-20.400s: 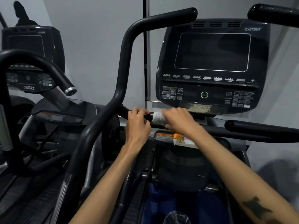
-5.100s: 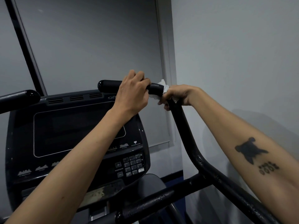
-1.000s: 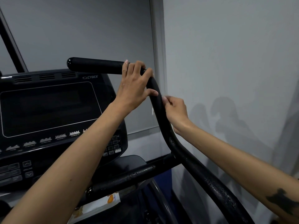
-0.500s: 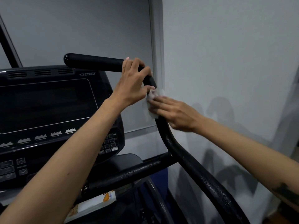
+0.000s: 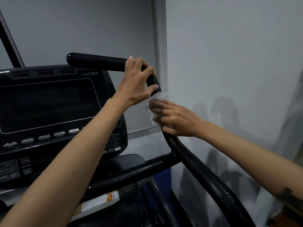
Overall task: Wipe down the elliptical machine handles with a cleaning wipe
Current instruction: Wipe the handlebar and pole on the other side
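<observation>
Grey walls meet at a pale corner trim [image 5: 159, 46] behind a black elliptical machine. Its right handle [image 5: 98, 62] runs level from a rounded end cap at the left, bends at the corner trim, then descends as a long tube toward the lower right corner of the view. The left hand [image 5: 136, 82] is closed around the bend, apparently steadying it. Just below, the right hand [image 5: 173, 119] lies across the tube with fingers fairly flat, pressing a white cleaning wipe [image 5: 154, 105] against it; the hand is motion-blurred, so how tightly it wraps cannot be told. The tube's long axis slopes down and right from the wipe, toward the right forearm, so the likely stroke follows that line. Droplets bead on the lower tube [image 5: 218, 182] and on the crossbar [image 5: 139, 173] joining it from the left. The crossbar junction lies on the downward path. Left of the handle stands the console [image 5: 49, 104]; beneath it, a printed packet [image 5: 98, 203] rests on a ledge.
</observation>
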